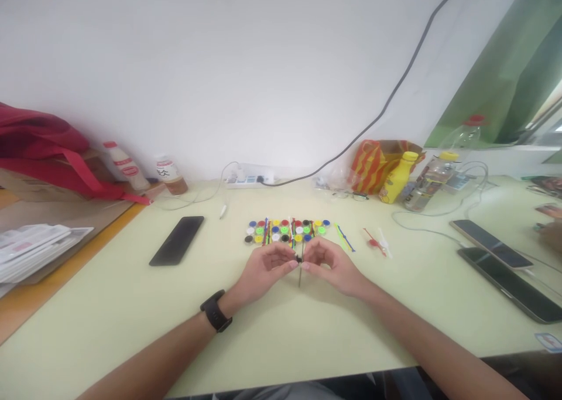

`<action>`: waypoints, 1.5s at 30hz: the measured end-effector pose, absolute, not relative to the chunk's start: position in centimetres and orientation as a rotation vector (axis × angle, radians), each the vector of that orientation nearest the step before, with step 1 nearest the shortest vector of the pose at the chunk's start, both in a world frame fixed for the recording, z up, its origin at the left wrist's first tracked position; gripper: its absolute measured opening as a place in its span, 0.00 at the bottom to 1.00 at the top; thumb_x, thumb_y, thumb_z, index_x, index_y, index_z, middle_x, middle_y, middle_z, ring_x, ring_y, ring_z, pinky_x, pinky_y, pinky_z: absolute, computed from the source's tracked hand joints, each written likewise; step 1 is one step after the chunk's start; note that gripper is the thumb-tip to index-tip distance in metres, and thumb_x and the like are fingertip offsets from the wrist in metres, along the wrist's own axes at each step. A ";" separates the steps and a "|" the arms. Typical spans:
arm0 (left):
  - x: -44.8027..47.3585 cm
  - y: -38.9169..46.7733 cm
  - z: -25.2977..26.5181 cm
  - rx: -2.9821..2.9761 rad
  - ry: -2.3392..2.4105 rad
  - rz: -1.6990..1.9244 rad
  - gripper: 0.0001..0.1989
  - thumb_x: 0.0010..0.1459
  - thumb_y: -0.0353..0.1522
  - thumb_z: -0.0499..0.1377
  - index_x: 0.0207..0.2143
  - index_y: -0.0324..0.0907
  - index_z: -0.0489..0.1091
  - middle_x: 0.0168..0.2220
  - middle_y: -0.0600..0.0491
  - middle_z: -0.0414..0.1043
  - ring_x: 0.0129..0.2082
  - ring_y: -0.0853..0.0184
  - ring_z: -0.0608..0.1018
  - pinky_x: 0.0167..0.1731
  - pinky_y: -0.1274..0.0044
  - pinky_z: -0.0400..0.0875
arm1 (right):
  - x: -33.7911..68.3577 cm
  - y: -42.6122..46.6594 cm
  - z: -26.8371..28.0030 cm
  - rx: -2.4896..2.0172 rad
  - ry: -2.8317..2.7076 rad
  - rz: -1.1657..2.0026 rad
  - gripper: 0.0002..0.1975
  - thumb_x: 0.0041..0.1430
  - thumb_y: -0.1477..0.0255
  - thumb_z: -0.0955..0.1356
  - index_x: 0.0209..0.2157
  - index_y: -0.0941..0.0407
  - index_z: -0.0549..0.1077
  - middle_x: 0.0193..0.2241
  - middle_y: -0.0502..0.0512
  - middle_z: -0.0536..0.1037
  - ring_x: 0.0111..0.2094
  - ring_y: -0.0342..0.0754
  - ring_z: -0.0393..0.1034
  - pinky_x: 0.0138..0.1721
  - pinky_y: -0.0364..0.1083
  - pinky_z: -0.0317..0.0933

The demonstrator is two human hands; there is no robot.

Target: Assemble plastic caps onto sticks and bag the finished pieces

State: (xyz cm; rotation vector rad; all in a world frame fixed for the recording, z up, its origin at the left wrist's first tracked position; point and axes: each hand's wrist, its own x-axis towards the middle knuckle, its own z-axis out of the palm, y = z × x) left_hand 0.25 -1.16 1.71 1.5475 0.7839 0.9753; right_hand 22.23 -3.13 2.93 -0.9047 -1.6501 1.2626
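Near the middle of the table, a thin dark stick [300, 278] stands roughly upright between my two hands. A small black piece [299, 259] sits on it at the fingertips. My left hand [268, 272], below a black wristwatch, pinches at the black piece from the left. From the right, the thumb and fingers of my right hand [332, 266] close on the stick; the exact grip is partly hidden. Just beyond lie rows of coloured round discs [276, 230] with bundles of coloured thin sticks [293, 231] between them. Blue and yellow-green sticks [345, 238] lie to the right.
Red and white stick pieces [376, 243] lie farther right. A black phone [177, 240] is at left; two more phones [492, 243] [511, 283] lie at right with cables. Bottles [397, 177], a striped bag [369, 166] and a power strip [243, 177] line the wall.
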 end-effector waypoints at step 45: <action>0.5 -1.3 1.6 1.850 0.950 0.836 0.11 0.63 0.40 0.62 0.43 0.43 0.75 0.36 0.50 0.77 0.35 0.65 0.78 0.38 0.73 0.75 | 30.2 2.7 -0.2 -1.892 -2.195 -0.129 0.10 0.63 0.77 0.64 0.28 0.54 0.72 0.30 0.57 0.77 0.38 0.53 0.67 0.36 0.48 0.52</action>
